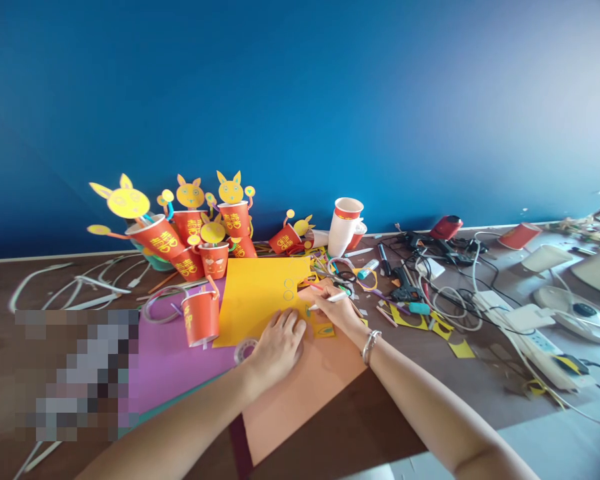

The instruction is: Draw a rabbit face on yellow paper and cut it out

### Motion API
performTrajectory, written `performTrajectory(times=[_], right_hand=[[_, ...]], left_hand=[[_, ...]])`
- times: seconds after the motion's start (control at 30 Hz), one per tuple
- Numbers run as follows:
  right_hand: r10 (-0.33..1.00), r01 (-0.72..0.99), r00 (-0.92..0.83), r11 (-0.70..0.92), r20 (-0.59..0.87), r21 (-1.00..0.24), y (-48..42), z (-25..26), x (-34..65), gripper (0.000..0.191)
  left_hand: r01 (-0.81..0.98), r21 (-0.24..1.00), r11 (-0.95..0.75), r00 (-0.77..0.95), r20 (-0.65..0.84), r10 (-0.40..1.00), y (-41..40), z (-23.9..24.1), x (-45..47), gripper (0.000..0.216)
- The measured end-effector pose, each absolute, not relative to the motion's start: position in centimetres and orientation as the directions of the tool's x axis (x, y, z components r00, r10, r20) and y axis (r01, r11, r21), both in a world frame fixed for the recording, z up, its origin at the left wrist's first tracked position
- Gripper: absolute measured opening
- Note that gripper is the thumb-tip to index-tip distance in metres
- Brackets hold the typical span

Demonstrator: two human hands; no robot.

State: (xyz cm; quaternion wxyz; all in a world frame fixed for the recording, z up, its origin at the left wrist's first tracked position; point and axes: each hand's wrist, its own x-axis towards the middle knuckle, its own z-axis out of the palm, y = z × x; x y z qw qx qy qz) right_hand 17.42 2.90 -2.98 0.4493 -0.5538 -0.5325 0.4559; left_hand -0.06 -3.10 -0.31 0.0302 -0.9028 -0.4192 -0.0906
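Note:
My left hand [280, 343] lies flat, fingers stretched, over the edge between a yellow sheet [253, 290] and a peach-orange sheet [295, 407]. In my right hand [343, 313], with a silver bracelet at the wrist, is a white pen [334, 298] whose tip points left and down toward the paper. Just below that tip sits a small yellow paper piece [324, 330] with a drawn outline. Two small circles are drawn on the yellow sheet's right part. Beside my left wrist rests a clear tape roll [245, 349].
A red paper cup [201, 318] stands on purple paper [175, 360]. Behind it are several red cups with yellow paper animal heads [129, 201]. White cups [346, 227] stand farther back. On the right lie glue guns [407, 285], cables, yellow scraps [463, 349] and a power strip [525, 340].

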Motion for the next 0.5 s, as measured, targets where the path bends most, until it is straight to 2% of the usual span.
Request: performTrajectory(times=[0.23, 0.4, 0.5], right_hand=[[0.999, 0.238, 0.034, -0.048, -0.041, -0.97, 2.58, -2.29, 17.15, 0.017], [0.993, 0.206, 0.005, -0.114, -0.115, -0.972, 2.55, -2.15, 17.2, 0.013], [0.994, 0.22, -0.008, -0.108, -0.113, -0.97, 2.54, -2.19, 17.27, 0.014]], left_hand=[[0.757, 0.065, -0.65, 0.626, 0.21, 0.751, -3.02, -0.75, -0.12, 0.021], [0.757, 0.055, -0.652, 0.628, 0.215, 0.748, -2.99, -1.01, -0.22, 0.023], [0.754, 0.037, -0.656, 0.636, 0.211, 0.742, -3.0, -0.87, -0.18, 0.022]])
